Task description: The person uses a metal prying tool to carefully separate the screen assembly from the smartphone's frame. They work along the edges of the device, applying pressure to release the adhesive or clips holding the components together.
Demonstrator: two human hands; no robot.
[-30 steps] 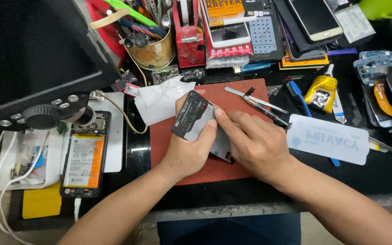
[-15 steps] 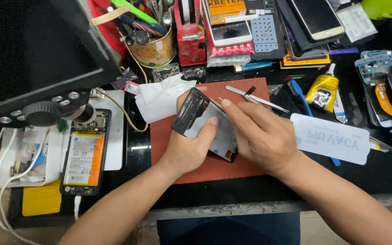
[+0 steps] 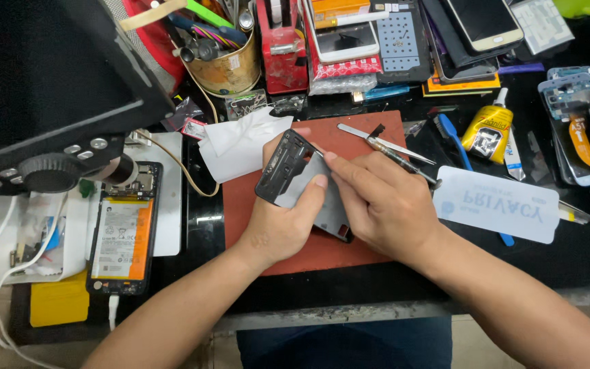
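Observation:
A dark phone back cover (image 3: 293, 179) is held tilted over a red work mat (image 3: 322, 254). My left hand (image 3: 283, 220) grips it from below, thumb on its inner face. My right hand (image 3: 382, 202) holds its right side, with the index fingertip pressed on the cover's upper edge. A thin metal tool shows at that fingertip; I cannot tell how it is gripped. The cover's lower end is hidden under my right palm.
An opened phone (image 3: 123, 238) with an orange-labelled battery lies at the left on a white pad. Tweezers (image 3: 385, 143), a brush (image 3: 453, 140), a glue tube (image 3: 487, 131) and a pale blue card (image 3: 498, 203) lie right of the mat. A tin of tools (image 3: 225, 63) and stacked phones stand behind.
Both hands have shifted slightly on the cover; the right index finger has moved up to its top edge. The cover has tilted a little more upright.

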